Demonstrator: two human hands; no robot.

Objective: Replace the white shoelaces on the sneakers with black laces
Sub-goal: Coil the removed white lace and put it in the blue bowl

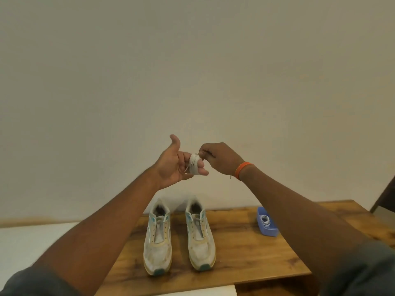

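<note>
Head view: a white lace [194, 164] is wound around the outstretched fingers of the left hand [174, 165], held up above the worktop [245, 251].
The right hand [218, 158] pinches the coil's top, its fingertips hidden behind the knuckles. Below stand two sneakers [179, 238], no laces visible in their eyelets; a blue tray [267, 223], partly behind the right forearm, holds another white coil.

Both hands raised: left [173, 165] splayed, right [218, 158] pinching
</note>
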